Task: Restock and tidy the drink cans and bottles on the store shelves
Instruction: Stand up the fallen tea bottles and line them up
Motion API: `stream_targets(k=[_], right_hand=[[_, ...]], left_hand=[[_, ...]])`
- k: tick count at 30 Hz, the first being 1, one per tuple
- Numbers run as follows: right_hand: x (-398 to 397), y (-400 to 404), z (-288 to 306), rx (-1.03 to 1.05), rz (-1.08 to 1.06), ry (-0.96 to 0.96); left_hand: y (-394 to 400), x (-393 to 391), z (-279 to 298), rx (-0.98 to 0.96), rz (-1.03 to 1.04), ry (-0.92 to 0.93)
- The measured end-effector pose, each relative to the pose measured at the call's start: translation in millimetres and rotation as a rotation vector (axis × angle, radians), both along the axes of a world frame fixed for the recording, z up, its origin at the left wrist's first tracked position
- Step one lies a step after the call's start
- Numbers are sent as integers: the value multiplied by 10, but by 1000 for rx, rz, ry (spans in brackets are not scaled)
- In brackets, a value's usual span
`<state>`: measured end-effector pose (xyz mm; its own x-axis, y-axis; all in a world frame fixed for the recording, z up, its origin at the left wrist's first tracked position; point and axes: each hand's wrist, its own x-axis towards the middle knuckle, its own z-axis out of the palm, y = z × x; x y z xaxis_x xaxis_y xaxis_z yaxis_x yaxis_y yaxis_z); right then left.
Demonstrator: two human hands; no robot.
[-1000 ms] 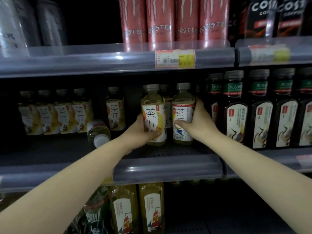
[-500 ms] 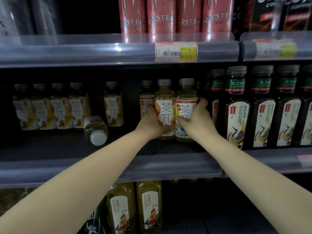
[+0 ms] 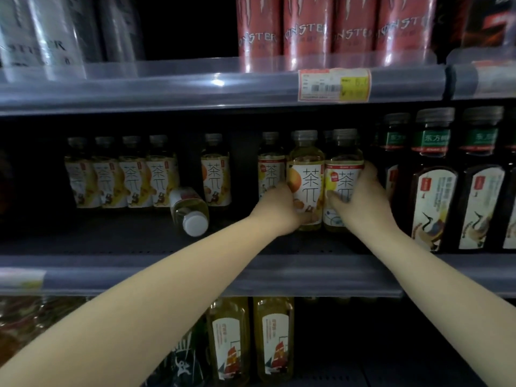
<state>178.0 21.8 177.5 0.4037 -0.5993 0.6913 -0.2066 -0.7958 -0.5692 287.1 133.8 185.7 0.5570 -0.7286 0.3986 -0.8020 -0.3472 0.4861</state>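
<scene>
Two yellow tea bottles stand upright and touching on the middle shelf (image 3: 195,247), each held by one hand: the left hand (image 3: 280,210) is wrapped round the lower part of the left tea bottle (image 3: 305,177), and the right hand (image 3: 363,202) curls round the right tea bottle (image 3: 344,174), thumb across the label and fingers reaching behind it. Both sit just beside the dark bottles (image 3: 432,185) at the right, with another tea bottle close behind on the left, so this corner of the row looks nearly squared up — though whether the two are fully seated cannot be told. Much seems left to do. One fallen bottle (image 3: 190,210) lies on its side, white cap toward the front, beside a lone upright bottle (image 3: 215,171); a gap separates these from the group of four (image 3: 120,174) further left. On that evidence the tidying is partway — righting the fallen one and closing the gaps would be the likely remainder. Red cans (image 3: 329,32) line the shelf above.
</scene>
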Motion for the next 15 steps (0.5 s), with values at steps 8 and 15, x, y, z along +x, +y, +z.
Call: stream_targets(k=[8, 15], right_hand=[[2, 136, -66, -211, -177, -2], [-208, 425, -69, -411, -71, -33]], left_hand=[[1351, 559, 212, -61, -13, -297], [1762, 1060, -89, 215, -46, -232]])
